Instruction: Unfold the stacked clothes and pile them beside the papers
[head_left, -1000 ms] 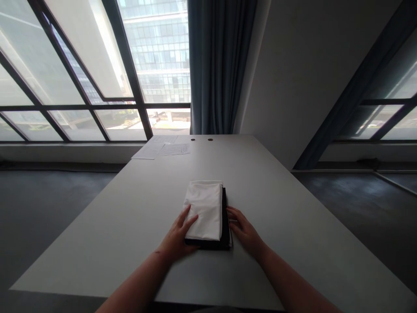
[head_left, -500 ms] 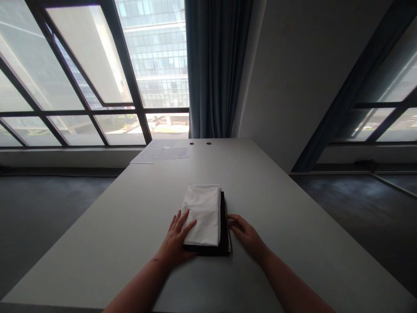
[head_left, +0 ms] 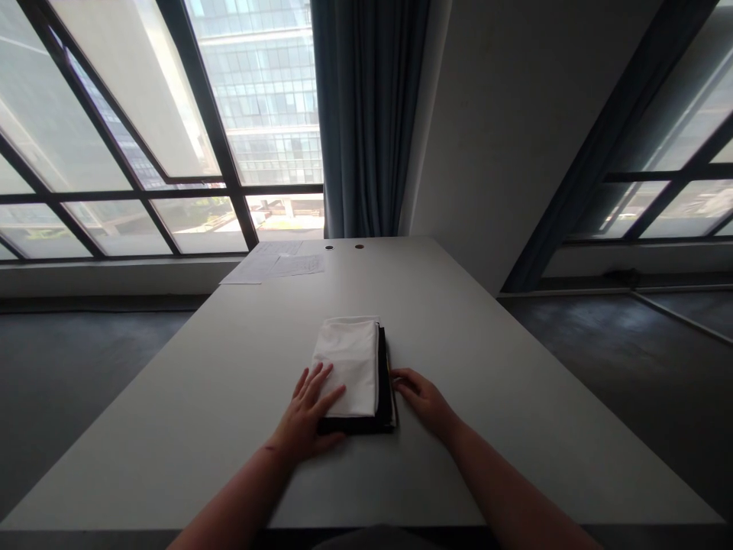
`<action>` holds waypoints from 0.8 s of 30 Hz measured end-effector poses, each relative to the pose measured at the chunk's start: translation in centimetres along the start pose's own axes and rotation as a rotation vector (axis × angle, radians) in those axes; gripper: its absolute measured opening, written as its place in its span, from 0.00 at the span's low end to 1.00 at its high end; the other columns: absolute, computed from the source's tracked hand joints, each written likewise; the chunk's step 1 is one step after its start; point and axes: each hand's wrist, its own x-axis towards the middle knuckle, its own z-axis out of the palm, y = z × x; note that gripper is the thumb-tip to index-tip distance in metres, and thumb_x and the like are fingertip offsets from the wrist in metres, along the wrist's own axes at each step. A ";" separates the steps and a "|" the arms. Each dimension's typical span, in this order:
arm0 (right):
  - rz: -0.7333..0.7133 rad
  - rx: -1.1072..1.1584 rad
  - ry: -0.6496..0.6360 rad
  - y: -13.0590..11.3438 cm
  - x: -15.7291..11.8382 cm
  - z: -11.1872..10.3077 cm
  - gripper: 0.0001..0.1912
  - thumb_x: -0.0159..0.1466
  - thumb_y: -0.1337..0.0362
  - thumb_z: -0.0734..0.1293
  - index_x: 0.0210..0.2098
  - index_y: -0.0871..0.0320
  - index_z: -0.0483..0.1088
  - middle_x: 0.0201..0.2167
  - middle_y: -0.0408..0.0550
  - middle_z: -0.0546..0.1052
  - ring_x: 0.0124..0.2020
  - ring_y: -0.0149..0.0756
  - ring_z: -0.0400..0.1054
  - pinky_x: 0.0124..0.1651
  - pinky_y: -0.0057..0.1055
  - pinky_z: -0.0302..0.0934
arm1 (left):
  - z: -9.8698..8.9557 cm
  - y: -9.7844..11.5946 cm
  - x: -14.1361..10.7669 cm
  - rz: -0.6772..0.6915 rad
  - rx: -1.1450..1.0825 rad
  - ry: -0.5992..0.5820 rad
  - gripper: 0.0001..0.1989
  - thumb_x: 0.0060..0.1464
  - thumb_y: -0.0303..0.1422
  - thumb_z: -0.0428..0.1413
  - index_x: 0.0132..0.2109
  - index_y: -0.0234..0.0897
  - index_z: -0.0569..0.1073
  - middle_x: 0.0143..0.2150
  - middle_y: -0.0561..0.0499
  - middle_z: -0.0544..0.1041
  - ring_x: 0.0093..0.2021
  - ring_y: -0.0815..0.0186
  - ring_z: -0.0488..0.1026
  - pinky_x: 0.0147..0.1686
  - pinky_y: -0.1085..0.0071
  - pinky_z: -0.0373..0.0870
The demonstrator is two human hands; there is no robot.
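A folded white cloth (head_left: 350,359) lies on top of a folded black cloth (head_left: 385,409), the two making a small flat stack near the middle of the table. My left hand (head_left: 306,409) rests on the stack's left side, fingers spread over the white cloth and thumb at the black cloth's near edge. At the right edge of the stack, the bent fingers of my right hand (head_left: 421,397) pinch close together against the black cloth's side. Thin layers in lighter colours show along that edge. Exactly what lies between the right fingertips is partly hidden.
The long white table (head_left: 229,451) stretches away from me. Sheets of paper (head_left: 275,266) lie at its far left, near two round holes in the top. Beyond stand a dark blue curtain (head_left: 366,122), a wall column (head_left: 492,130) and windows (head_left: 269,99).
The view has shifted slightly, bringing the table's near edge more into sight. Both hands keep nearly the same places against the stack.
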 end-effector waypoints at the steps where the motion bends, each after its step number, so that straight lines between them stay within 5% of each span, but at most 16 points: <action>1: 0.005 -0.008 0.000 0.0 0.0 0.0 0.23 0.69 0.51 0.67 0.56 0.58 0.77 0.53 0.54 0.80 0.54 0.42 0.75 0.64 0.42 0.68 | -0.3 0.4 0.5 0.032 -0.011 -0.002 0.40 0.62 0.51 0.60 0.76 0.46 0.61 0.81 0.37 0.49 0.80 0.39 0.49 0.76 0.35 0.52; 4: 0.024 -0.007 -0.001 0.2 0.0 0.0 0.23 0.69 0.51 0.67 0.56 0.58 0.77 0.54 0.54 0.80 0.56 0.42 0.75 0.65 0.42 0.68 | -0.4 2.0 2.3 0.027 -0.019 -0.002 0.37 0.64 0.47 0.58 0.76 0.47 0.61 0.81 0.39 0.50 0.79 0.41 0.52 0.75 0.39 0.54; 8: 0.037 0.033 0.010 0.4 0.0 0.1 0.22 0.69 0.50 0.68 0.54 0.59 0.77 0.52 0.54 0.80 0.54 0.42 0.76 0.65 0.42 0.69 | 0.8 3.8 4.0 -0.153 0.025 0.007 0.35 0.63 0.43 0.59 0.75 0.47 0.65 0.80 0.42 0.56 0.77 0.44 0.58 0.71 0.48 0.63; 16: 0.069 0.064 -0.011 0.1 0.0 0.1 0.22 0.68 0.48 0.68 0.52 0.59 0.77 0.49 0.53 0.81 0.52 0.41 0.77 0.62 0.41 0.71 | 2.6 3.7 3.2 -0.178 0.012 0.085 0.32 0.63 0.31 0.53 0.73 0.47 0.67 0.78 0.47 0.61 0.77 0.50 0.59 0.68 0.53 0.64; 24: 0.074 0.061 -0.002 -0.1 -0.1 0.1 0.22 0.67 0.49 0.67 0.50 0.59 0.78 0.47 0.52 0.81 0.50 0.39 0.77 0.60 0.38 0.71 | 2.2 2.7 2.7 -0.292 -0.473 0.209 0.25 0.73 0.35 0.45 0.72 0.45 0.69 0.72 0.46 0.71 0.76 0.56 0.61 0.75 0.52 0.60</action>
